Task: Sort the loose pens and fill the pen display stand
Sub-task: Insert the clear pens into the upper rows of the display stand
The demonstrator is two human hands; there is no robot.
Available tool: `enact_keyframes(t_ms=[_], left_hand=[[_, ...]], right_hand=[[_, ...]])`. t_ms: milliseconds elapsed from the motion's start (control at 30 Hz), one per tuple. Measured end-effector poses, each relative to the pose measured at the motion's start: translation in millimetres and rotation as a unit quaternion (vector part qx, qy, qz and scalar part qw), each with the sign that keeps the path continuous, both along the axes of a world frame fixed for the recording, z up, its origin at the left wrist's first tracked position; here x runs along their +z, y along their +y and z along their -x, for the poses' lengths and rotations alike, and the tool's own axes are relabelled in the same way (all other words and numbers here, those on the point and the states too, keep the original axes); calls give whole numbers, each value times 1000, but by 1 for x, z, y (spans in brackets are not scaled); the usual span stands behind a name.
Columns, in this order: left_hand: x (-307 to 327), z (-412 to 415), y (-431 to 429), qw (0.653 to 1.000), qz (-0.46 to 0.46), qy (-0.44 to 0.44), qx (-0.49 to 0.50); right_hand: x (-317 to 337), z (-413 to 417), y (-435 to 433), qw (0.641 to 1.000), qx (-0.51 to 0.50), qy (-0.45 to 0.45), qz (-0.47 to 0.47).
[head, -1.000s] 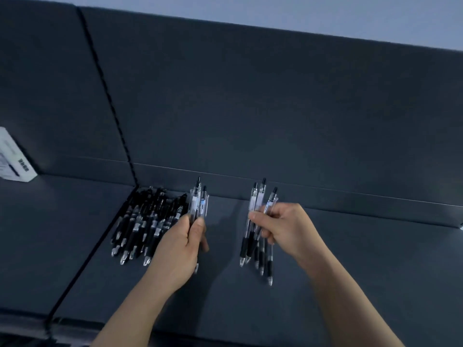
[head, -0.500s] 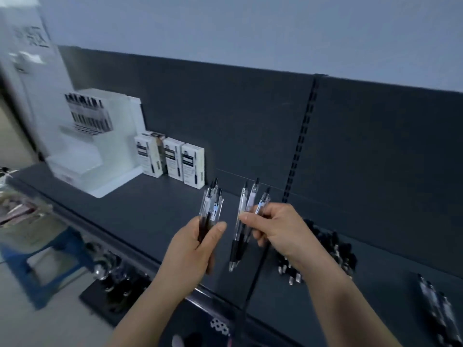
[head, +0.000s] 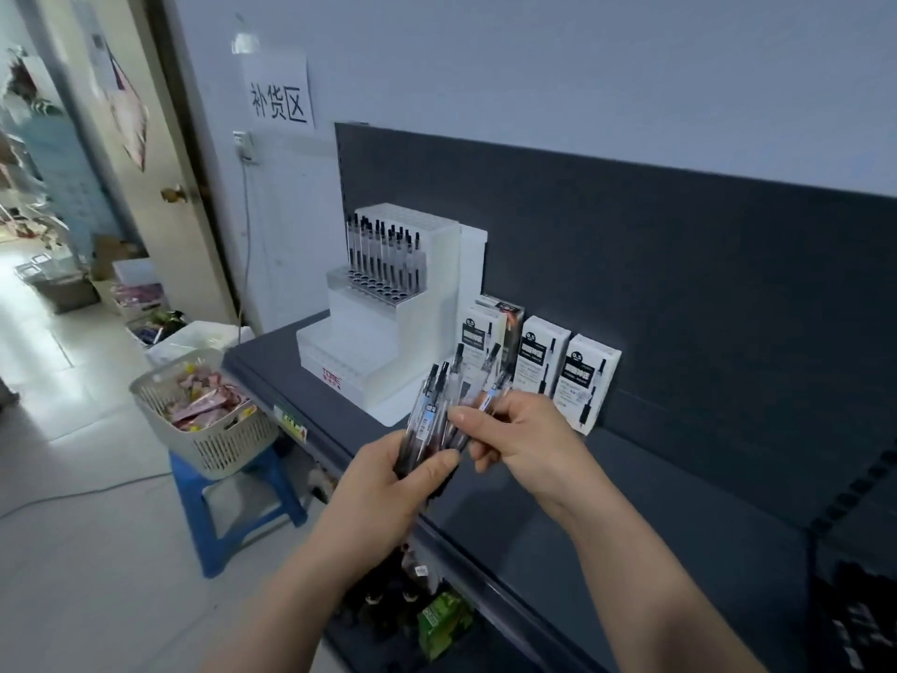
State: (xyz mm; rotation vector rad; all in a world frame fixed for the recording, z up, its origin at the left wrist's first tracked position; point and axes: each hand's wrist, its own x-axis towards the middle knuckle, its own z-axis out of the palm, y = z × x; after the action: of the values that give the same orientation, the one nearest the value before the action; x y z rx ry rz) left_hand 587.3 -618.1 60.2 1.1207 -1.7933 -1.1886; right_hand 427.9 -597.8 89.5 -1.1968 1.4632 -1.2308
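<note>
Above the front edge of the shelf point(head: 655, 517), toward its left end, you have both hands raised and close together in the head view. Your left hand point(head: 383, 483) is curled round a bundle of clear pens point(head: 427, 415), thumb laid across the dark grips and clicker ends pointing up. Your right hand point(head: 522, 437) pinches a second, smaller bunch of pens point(head: 491, 388) between thumb and fingers, also caps up. The two bunches overlap in view, and you cannot tell whether they touch. At the shelf's back left corner stands the white stepped pen display stand point(head: 388, 327), against the dark back panel. On one upper step a row of upright pens point(head: 383, 255) fills the rear holes, and a line of round holes shows just in front of them. Just right of the stand, along the shelf's back edge, four white pen boxes point(head: 543, 361) stand upright. Beyond the shelf's left end, a pale basket point(head: 213, 444) of pink packets sits on a blue stool point(head: 238, 497) on the floor.
</note>
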Motion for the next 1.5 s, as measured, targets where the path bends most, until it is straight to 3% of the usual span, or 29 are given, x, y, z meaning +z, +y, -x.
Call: enact_keyframes(t_ms=[267, 367, 567, 767, 967, 1133, 1300, 1500], left_hand=[[1, -13, -120, 999, 9, -11, 38], [4, -16, -160, 999, -16, 15, 39], [5, -28, -231, 997, -25, 40, 55], [-2, -67, -314, 993, -17, 43, 106], [7, -100, -385, 995, 1, 27, 92], [5, -115, -423, 997, -10, 34, 75], [0, -124, -443, 995, -34, 71, 54], [-4, -127, -457, 997, -45, 59, 30]], right_hand=[[-1, -16, -120, 998, 13, -57, 30], [4, -19, -160, 995, -16, -79, 52], [11, -31, -229, 993, -66, -39, 84], [29, -53, -293, 972, -173, -58, 151], [35, -83, -355, 949, -255, 18, 184], [32, -101, -385, 937, -275, 167, 138], [27, -114, -408, 921, -253, 294, 31], [21, -120, -411, 911, -267, 313, 12]])
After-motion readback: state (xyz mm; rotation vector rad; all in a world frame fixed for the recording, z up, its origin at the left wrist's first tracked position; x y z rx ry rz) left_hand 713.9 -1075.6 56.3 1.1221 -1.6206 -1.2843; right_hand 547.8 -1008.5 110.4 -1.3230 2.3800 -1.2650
